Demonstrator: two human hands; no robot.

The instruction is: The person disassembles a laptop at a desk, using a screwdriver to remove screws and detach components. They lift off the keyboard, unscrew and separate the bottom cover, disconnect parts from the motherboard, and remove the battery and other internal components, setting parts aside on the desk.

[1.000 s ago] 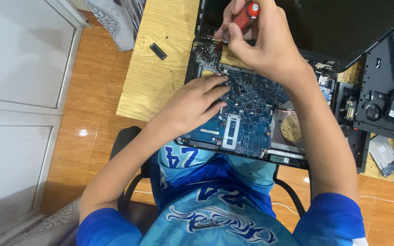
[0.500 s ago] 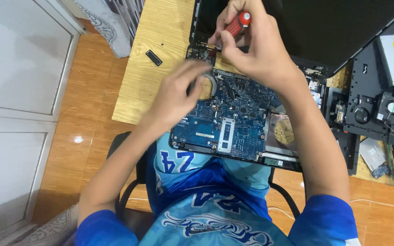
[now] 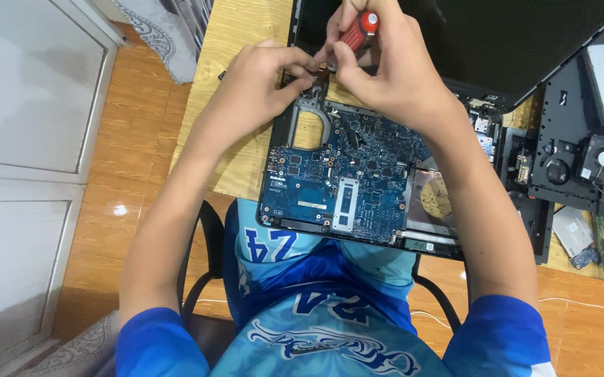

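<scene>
The right hand (image 3: pixel 386 66) grips a red-handled screwdriver (image 3: pixel 358 28), tip down at the blue laptop motherboard's (image 3: pixel 358 174) top edge — the left hand (image 3: pixel 260 84), fingers curled, pinches the board's corner just beside that tip.

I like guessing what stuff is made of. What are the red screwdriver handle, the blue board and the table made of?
The screwdriver handle, gripped by the right hand, looks like glossy red plastic with a dark band. The blue board looks like hard circuit board, matt, dotted with tiny metal and black parts. The table looks like light wood with visible grain, perhaps a veneer.
</scene>
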